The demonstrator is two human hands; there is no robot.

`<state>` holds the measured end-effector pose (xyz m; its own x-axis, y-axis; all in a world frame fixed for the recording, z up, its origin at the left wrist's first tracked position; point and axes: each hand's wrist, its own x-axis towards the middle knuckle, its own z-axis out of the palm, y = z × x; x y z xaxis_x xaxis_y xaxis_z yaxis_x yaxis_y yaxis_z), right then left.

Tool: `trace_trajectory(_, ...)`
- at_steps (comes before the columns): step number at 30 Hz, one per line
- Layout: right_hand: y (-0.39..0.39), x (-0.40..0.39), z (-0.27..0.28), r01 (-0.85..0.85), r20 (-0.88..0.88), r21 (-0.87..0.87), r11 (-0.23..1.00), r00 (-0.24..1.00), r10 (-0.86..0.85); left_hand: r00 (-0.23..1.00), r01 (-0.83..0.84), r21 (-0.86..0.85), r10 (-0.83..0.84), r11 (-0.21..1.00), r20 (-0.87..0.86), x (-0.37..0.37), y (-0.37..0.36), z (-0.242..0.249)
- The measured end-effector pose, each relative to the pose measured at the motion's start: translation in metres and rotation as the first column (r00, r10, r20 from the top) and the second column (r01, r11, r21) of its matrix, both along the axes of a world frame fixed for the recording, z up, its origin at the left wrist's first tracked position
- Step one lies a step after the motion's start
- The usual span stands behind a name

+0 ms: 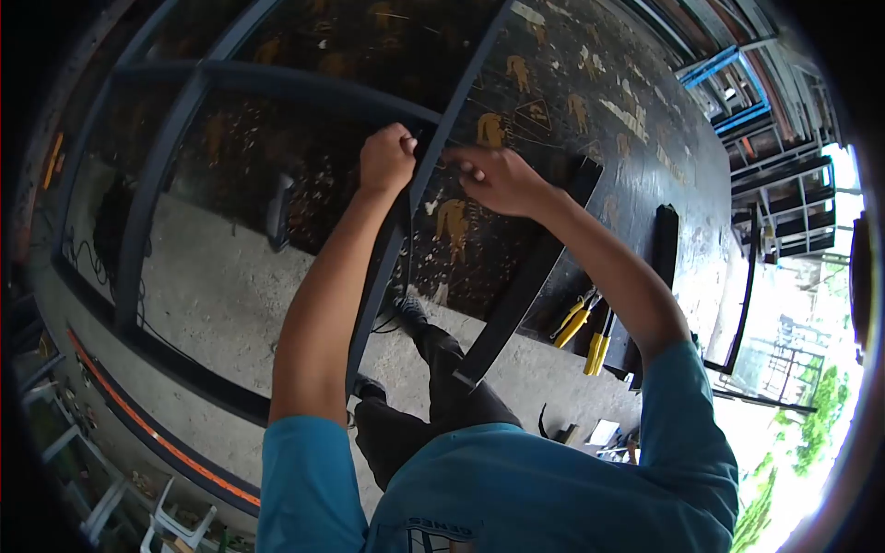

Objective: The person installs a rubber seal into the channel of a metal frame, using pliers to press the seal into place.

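A dark grey metal frame (316,88) with several crossing bars lies over a dark, paint-marked table (636,129). My left hand (387,158) is closed in a fist at the inner side of the frame's long side bar (461,88), near where a crossbar joins it. Across that bar, my right hand (502,180) has its fingers curled toward the bar. What either hand pinches, if anything, is hidden. A thin dark cord or strip (408,253) hangs down beside the bar below my hands.
A loose dark bar (530,281) juts over the table edge near my right arm. Beside it lie pliers with yellow handles (573,327) and another yellow-handled tool (598,353). A dark-handled object (279,212) lies within the frame. Metal racks (784,194) stand at the right.
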<state>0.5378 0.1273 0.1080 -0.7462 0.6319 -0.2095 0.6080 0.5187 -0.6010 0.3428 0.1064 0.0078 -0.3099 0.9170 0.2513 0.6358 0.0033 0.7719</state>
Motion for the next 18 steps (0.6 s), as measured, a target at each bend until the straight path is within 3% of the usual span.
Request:
trace_trajectory(2, 0.032, -0.006, -0.013, -0.096, 0.035, 0.258, 0.961, 0.995, 0.090, 0.999, 0.012, -0.115, -0.016, 0.993, -0.033, 0.004, 0.016, -0.013)
trace_trajectory(4, 0.053, -0.015, -0.027, -0.098, 0.076, 0.312, 0.945, 0.994, 0.078, 0.988, -0.118, -0.177, 0.097, 0.977, -0.120, 0.004, 0.025, -0.029)
trace_trajectory(5, 0.060, -0.020, -0.033, -0.120, 0.124, 0.376, 0.919, 0.989, 0.079, 0.989, -0.088, -0.201, 0.061, 0.976, -0.138, 0.001, 0.029, -0.035)
trace_trajectory(6, 0.065, -0.025, -0.033, -0.121, 0.121, 0.365, 0.923, 0.989, 0.082, 0.988, -0.091, -0.213, 0.061, 0.973, -0.141, 0.002, 0.031, -0.033)
trace_trajectory(8, 0.073, -0.036, -0.025, -0.230, 0.343, 0.333, 0.915, 0.933, 0.110, 0.993, -0.066, -0.307, 0.032, 0.949, -0.115, 0.003, 0.031, -0.021)
trace_trajectory(16, 0.088, -0.060, -0.029, -0.455, 0.553, 0.271, 0.848, 0.795, 0.250, 0.992, -0.117, -0.258, 0.099, 0.959, -0.082, 0.005, 0.036, -0.014)
trace_trajectory(18, 0.089, -0.063, -0.029, -0.480, 0.569, 0.258, 0.839, 0.777, 0.269, 0.993, -0.110, -0.378, 0.088, 0.919, -0.073, 0.003, 0.040, -0.019)
